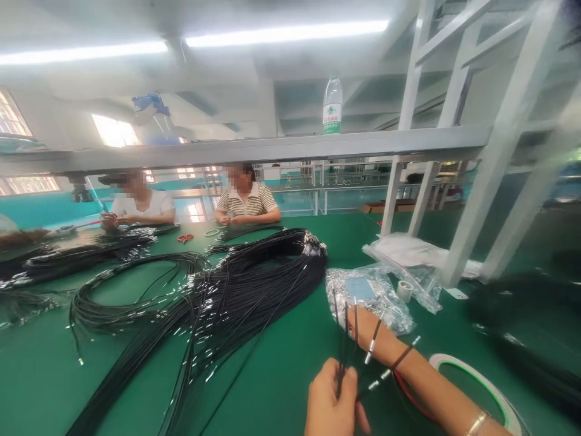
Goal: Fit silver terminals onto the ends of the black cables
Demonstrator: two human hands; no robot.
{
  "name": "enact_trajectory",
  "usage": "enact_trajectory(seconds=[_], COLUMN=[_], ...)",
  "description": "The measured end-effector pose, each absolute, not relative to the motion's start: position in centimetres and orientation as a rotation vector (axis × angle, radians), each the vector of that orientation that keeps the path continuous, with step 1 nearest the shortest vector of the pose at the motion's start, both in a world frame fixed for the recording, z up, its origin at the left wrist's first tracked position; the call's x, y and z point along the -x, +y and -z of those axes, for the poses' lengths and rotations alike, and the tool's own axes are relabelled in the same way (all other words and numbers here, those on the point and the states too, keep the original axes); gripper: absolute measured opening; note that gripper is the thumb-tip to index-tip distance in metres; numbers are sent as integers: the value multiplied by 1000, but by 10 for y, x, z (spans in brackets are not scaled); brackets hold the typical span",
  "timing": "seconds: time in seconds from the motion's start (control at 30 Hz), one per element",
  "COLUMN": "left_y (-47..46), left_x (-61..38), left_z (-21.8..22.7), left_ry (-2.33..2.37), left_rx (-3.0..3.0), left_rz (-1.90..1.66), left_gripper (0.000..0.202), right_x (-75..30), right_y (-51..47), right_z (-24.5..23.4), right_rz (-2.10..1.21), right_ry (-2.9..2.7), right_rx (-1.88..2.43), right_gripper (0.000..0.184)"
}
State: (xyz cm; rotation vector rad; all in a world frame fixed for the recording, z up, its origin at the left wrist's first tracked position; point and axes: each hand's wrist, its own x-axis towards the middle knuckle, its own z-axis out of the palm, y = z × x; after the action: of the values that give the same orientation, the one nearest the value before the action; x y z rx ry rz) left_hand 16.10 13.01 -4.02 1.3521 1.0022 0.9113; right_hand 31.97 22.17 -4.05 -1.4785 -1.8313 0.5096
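Observation:
My left hand (330, 402) is at the bottom middle, closed round a few thin black wires (345, 339) that stand upright, with metal-tipped ends beside them. My right hand (370, 333) reaches forward just behind those wires, at the near edge of a clear plastic bag of small parts (370, 290). Its fingers are hidden. A black band and a red band sit on that wrist. A large bundle of black cables (254, 278) lies on the green table (281, 363) to the left of both hands.
A small tape roll (405, 290) and more bags lie by a white frame leg (481, 200). A white ring (476, 381) lies under my right forearm. Two people sit across with cables and red scissors (185, 238). A bottle (333, 106) stands on the shelf.

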Motion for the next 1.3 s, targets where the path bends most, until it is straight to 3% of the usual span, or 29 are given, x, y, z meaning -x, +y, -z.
enact_trajectory(seconds=[0.13, 0.3, 0.47, 1.03, 1.3], left_y=[133, 133, 129, 128, 127], left_x=[-161, -159, -159, -159, -162], left_z=[51, 58, 55, 52, 47], left_ry=[976, 1002, 995, 1004, 960], left_rx=[-1294, -1368, -1391, -1404, -1367], left_rz=[-971, -964, -846, -816, -815], left_gripper=[54, 51, 48, 41, 48], right_x=[-326, -351, -356, -347, -343], right_y=[221, 198, 173, 161, 161], right_z=[40, 24, 9, 3, 19], right_rz=[-616, -878, -1099, -1314, -1495], right_ry=[-1557, -1068, -759, -682, -731], right_rx=[1352, 1147, 946, 812, 749], right_gripper=[7, 36, 46, 39, 27])
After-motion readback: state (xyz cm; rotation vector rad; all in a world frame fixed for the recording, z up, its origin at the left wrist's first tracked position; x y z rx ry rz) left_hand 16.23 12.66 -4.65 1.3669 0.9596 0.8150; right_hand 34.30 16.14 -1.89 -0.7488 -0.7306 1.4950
